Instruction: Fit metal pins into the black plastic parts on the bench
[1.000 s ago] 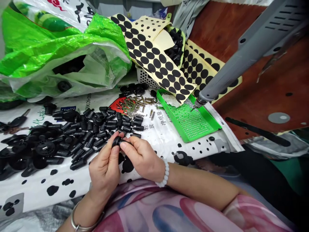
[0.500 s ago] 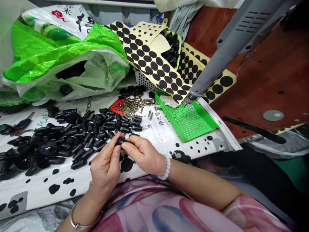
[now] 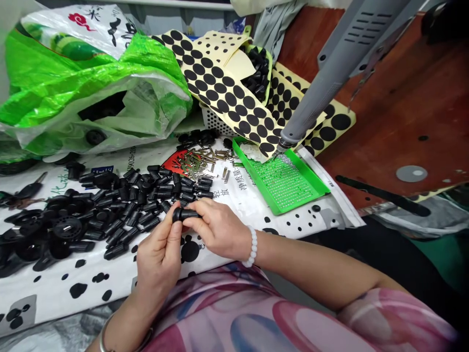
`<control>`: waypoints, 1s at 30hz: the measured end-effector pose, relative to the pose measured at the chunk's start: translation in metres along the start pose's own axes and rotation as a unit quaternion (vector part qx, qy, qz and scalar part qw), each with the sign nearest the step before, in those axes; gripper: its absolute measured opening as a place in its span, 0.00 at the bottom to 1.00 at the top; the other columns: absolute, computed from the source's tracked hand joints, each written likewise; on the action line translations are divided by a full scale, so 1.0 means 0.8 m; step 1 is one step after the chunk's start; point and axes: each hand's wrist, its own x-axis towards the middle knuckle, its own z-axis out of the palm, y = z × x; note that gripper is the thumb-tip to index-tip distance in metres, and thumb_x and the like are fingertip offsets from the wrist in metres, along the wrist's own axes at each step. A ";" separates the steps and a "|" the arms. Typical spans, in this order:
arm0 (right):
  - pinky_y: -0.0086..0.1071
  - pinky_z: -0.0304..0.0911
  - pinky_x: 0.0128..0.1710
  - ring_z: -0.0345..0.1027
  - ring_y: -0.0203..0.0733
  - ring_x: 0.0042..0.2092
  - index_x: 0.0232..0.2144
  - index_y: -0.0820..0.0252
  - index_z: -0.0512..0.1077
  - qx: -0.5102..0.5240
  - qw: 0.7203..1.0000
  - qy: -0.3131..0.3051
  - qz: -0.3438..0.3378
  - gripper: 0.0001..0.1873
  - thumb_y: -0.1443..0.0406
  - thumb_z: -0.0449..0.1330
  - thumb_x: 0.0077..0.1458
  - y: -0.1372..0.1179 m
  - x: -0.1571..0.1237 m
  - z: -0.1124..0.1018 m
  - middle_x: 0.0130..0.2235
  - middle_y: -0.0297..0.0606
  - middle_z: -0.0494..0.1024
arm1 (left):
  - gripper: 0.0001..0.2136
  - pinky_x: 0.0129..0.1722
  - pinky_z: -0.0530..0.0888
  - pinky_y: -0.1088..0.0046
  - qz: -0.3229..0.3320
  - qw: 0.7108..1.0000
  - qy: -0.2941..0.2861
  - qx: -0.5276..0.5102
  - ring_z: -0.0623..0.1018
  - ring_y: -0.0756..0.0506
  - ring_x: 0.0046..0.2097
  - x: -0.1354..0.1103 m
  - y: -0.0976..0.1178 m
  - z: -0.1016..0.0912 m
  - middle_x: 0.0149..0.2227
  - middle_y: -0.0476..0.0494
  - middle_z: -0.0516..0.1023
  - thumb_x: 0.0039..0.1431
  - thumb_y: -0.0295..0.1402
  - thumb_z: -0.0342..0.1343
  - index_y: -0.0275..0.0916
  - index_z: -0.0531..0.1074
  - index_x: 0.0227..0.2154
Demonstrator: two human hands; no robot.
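Both hands meet over the spotted white sheet (image 3: 91, 288) at the front of the table. My left hand (image 3: 159, 256) pinches the round end of a small black plastic part (image 3: 184, 213) with thumb and fingers. My right hand (image 3: 216, 227), with a white bead bracelet at the wrist, grips the other end of the same part. Just beyond the hands lies a heap of similar black cylinders (image 3: 146, 200). A scatter of small metal pins (image 3: 203, 161) lies behind that.
A green perforated tray (image 3: 286, 181) sits right of the pins, under the tip of a grey hanging power tool (image 3: 330, 68). Yellow sheets of black round stickers (image 3: 223, 93) drape over a white basket. A green plastic bag (image 3: 84, 83) fills the far left. Larger black round parts (image 3: 44, 225) lie left.
The view has shifted slightly. My hands stay together on the black part, turning it a little; more of it now shows between the fingers.
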 end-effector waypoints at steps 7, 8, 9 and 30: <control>0.22 0.45 0.13 0.46 0.24 0.14 0.25 0.59 0.61 0.532 0.810 -0.081 0.232 0.19 0.51 0.50 0.58 -0.003 -0.007 0.006 0.19 0.22 0.57 | 0.16 0.40 0.76 0.72 0.040 0.998 -0.032 -0.036 0.79 0.47 0.37 0.005 -0.006 -0.019 0.43 0.46 0.79 0.54 0.37 0.58 0.43 0.73 0.46; 0.22 0.45 0.12 0.46 0.24 0.14 0.26 0.60 0.62 0.552 0.795 -0.097 0.231 0.19 0.51 0.51 0.57 -0.002 -0.010 0.003 0.20 0.22 0.59 | 0.16 0.39 0.76 0.72 0.053 0.997 -0.035 -0.034 0.79 0.47 0.36 0.007 -0.007 -0.023 0.42 0.46 0.79 0.53 0.37 0.60 0.44 0.73 0.46; 0.21 0.45 0.13 0.48 0.23 0.15 0.28 0.61 0.64 0.552 0.796 -0.110 0.222 0.18 0.51 0.54 0.55 -0.001 -0.012 -0.001 0.21 0.23 0.60 | 0.16 0.38 0.76 0.72 0.072 0.997 -0.035 -0.025 0.78 0.47 0.35 0.008 -0.006 -0.028 0.40 0.46 0.79 0.52 0.37 0.60 0.44 0.73 0.45; 0.34 0.67 0.39 0.70 0.40 0.40 0.39 0.58 0.72 0.198 0.967 0.160 0.007 0.09 0.69 0.57 0.54 0.007 -0.053 0.014 0.37 0.40 0.74 | 0.14 0.36 0.73 0.76 0.169 0.980 -0.098 -0.039 0.74 0.49 0.37 0.005 0.023 -0.023 0.36 0.47 0.73 0.54 0.33 0.59 0.42 0.70 0.45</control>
